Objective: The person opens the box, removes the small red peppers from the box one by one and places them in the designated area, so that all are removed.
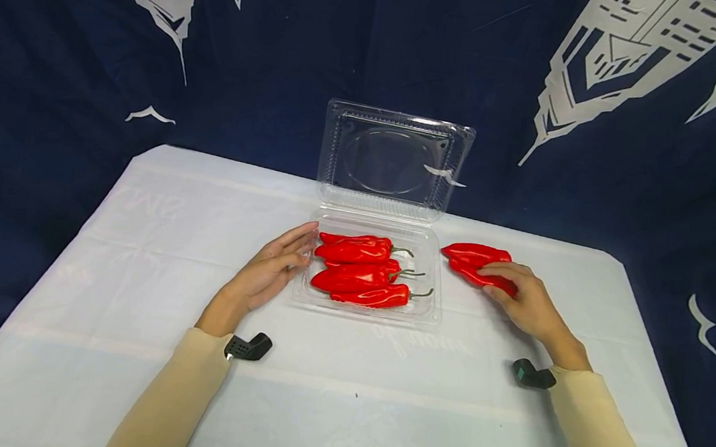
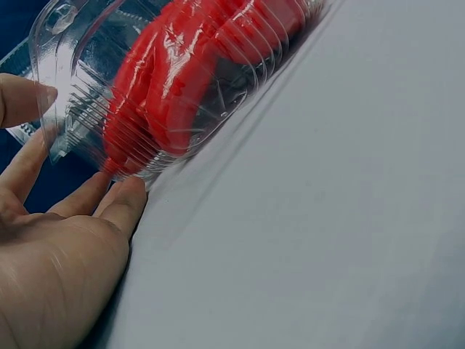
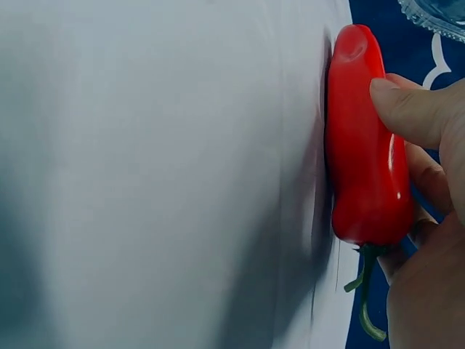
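At centre right, the right hand (image 1: pixel 526 300) pinches the nearer loose red pepper (image 1: pixel 468 270), a second pepper (image 1: pixel 475 252) just beyond; centre left, the left hand (image 1: pixel 267 268), fingers extended, touches the clear container (image 1: pixel 422 312), peppers (image 1: pixel 351 280) inside, raised lid (image 1: pixel 389 160) behind!

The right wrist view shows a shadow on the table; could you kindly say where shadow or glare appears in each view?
Right wrist: soft-edged shadow on the table, left of the held pepper, which carries small highlights; left wrist: glare on the clear tray; head: glints on the peppers, soft shadow beside the right sleeve.
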`<state>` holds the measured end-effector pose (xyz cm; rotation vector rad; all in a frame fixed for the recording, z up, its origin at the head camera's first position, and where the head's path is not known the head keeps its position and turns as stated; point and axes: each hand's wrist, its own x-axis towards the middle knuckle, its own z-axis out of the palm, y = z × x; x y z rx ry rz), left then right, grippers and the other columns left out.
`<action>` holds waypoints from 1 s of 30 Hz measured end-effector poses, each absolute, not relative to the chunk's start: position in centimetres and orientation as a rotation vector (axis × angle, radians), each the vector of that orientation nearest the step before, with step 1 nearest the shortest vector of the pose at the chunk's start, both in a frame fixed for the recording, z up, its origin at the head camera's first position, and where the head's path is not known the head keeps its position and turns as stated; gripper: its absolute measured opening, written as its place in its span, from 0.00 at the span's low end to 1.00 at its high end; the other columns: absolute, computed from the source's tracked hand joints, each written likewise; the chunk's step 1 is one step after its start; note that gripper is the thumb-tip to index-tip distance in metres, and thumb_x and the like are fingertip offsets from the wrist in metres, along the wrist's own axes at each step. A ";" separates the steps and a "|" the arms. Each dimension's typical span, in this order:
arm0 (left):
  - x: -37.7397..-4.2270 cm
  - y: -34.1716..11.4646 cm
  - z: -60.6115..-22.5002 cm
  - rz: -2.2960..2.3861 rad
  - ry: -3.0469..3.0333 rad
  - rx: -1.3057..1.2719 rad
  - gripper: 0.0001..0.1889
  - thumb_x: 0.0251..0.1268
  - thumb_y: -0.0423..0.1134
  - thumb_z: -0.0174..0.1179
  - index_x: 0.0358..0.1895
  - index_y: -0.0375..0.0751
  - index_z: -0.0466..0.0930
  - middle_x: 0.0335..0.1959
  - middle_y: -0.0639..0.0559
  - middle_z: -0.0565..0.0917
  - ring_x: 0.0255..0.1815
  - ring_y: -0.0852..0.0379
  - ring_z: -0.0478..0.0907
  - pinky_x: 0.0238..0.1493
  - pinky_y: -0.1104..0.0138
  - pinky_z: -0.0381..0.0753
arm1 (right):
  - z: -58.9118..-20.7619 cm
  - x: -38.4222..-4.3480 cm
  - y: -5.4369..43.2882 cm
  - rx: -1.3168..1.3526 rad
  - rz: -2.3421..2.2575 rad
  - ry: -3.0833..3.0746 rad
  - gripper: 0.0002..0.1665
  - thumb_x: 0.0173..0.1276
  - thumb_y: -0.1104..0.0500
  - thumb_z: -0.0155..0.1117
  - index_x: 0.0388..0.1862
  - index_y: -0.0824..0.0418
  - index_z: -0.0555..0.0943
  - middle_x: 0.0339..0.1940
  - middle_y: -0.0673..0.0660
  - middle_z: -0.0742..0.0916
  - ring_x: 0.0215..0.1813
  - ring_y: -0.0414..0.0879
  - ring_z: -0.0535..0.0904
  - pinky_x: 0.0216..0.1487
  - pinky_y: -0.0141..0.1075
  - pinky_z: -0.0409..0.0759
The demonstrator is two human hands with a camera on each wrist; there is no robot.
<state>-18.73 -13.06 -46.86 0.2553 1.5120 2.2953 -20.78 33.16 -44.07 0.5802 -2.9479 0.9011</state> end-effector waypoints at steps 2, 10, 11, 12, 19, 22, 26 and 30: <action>-18.8 -13.0 -46.8 2.296 1.513 0.255 0.36 0.71 0.25 0.47 0.80 0.43 0.51 0.83 0.46 0.49 0.83 0.50 0.44 0.81 0.50 0.42 | -44.1 -20.8 33.1 0.578 0.894 -2.948 0.20 0.65 0.67 0.69 0.56 0.59 0.83 0.60 0.66 0.83 0.69 0.68 0.68 0.69 0.67 0.61; -18.9 -12.9 -46.8 2.292 1.512 0.251 0.36 0.70 0.25 0.46 0.80 0.41 0.50 0.83 0.46 0.49 0.83 0.49 0.44 0.81 0.49 0.41 | -43.8 -20.8 32.7 0.595 0.830 -2.939 0.22 0.62 0.71 0.69 0.56 0.60 0.83 0.58 0.65 0.84 0.63 0.66 0.71 0.66 0.67 0.63; -18.9 -12.9 -46.8 2.293 1.511 0.253 0.36 0.70 0.25 0.46 0.80 0.41 0.50 0.83 0.46 0.49 0.83 0.49 0.44 0.81 0.49 0.41 | -43.9 -20.8 32.6 0.599 0.828 -2.937 0.22 0.62 0.71 0.69 0.55 0.59 0.84 0.58 0.65 0.85 0.63 0.65 0.71 0.66 0.67 0.64; -18.9 -12.9 -46.8 2.292 1.512 0.253 0.36 0.70 0.25 0.46 0.80 0.41 0.50 0.83 0.46 0.49 0.83 0.49 0.44 0.81 0.49 0.41 | -43.9 -20.9 32.6 0.604 0.828 -2.932 0.22 0.62 0.71 0.69 0.55 0.59 0.84 0.57 0.64 0.85 0.63 0.65 0.71 0.65 0.67 0.63; -18.8 -13.0 -47.0 2.291 1.512 0.249 0.36 0.70 0.25 0.47 0.80 0.44 0.52 0.82 0.47 0.50 0.83 0.50 0.45 0.80 0.50 0.42 | -44.1 -21.1 32.0 0.627 0.854 -2.899 0.23 0.61 0.73 0.69 0.55 0.59 0.84 0.56 0.63 0.86 0.64 0.65 0.73 0.67 0.66 0.63; -18.8 -13.0 -47.0 2.288 1.511 0.252 0.36 0.70 0.25 0.47 0.80 0.45 0.53 0.82 0.47 0.50 0.83 0.50 0.45 0.80 0.51 0.43 | -43.9 -21.2 31.8 0.619 0.848 -2.917 0.23 0.61 0.73 0.68 0.56 0.59 0.84 0.58 0.64 0.85 0.67 0.66 0.71 0.69 0.66 0.60; -18.7 -13.1 -47.0 2.289 1.516 0.256 0.36 0.70 0.26 0.48 0.80 0.45 0.52 0.82 0.48 0.51 0.83 0.50 0.46 0.80 0.51 0.43 | -43.7 -21.3 31.5 0.589 0.827 -2.957 0.24 0.63 0.72 0.66 0.57 0.58 0.83 0.60 0.65 0.84 0.69 0.66 0.69 0.71 0.68 0.57; -18.7 -13.2 -47.0 2.292 1.511 0.255 0.36 0.70 0.26 0.48 0.80 0.45 0.52 0.82 0.48 0.51 0.83 0.50 0.45 0.81 0.51 0.43 | -43.5 -21.4 31.2 0.619 0.816 -2.952 0.24 0.62 0.74 0.66 0.57 0.60 0.83 0.59 0.64 0.84 0.68 0.65 0.71 0.70 0.67 0.59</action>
